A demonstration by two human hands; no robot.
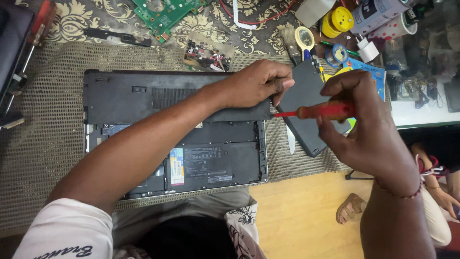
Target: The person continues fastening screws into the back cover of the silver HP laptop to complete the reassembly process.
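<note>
A black laptop [120,96] lies upside down on a woven mat, its lower bay uncovered and showing labelled parts. My left hand [254,84] presses on the laptop's right rear corner, fingers curled over the edge. My right hand [364,124] grips a red-handled screwdriver [326,111] held level, its thin shaft pointing left at the laptop's right edge just below my left fingers. A flat black cover panel [306,105] lies tilted on the mat under the screwdriver.
A green circuit board [163,12] and a pile of small parts [208,52] lie behind the laptop. A brush, tape rolls, a yellow spool [338,21] and a cup crowd the back right. Another person's sandalled foot [350,208] shows on the wooden floor.
</note>
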